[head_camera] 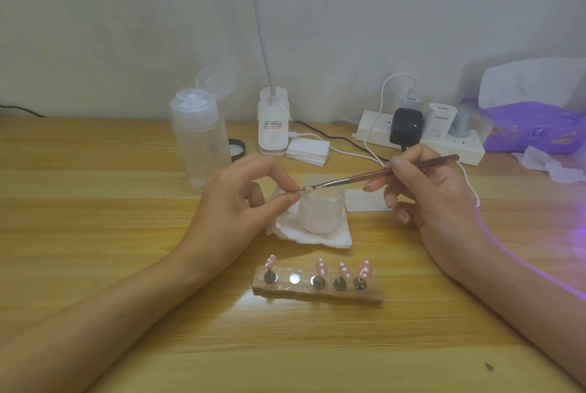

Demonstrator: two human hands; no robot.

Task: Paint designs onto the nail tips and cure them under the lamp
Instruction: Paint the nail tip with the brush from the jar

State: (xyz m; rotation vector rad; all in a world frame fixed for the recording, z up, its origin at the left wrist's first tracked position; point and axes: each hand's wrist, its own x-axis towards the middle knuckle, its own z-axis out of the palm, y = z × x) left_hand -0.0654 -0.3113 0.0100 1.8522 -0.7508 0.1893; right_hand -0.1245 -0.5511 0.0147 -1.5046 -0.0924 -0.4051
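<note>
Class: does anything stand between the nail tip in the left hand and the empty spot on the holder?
Yes: the white jar on its tissue sits between the nail tip and the empty spot on the holder. Nothing else does.

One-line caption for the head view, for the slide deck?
Left hand pinches a nail tip while the right hand holds a brush to it; four dotted tips stand on the holder below.

Left hand [241,199] and right hand [434,199]: both bare, forearms [95,313] uncovered to the frame edge. Right-hand fingernails [389,202]: long, rounded, glossy. Violet light streak [520,261] crosses the right forearm.
</note>
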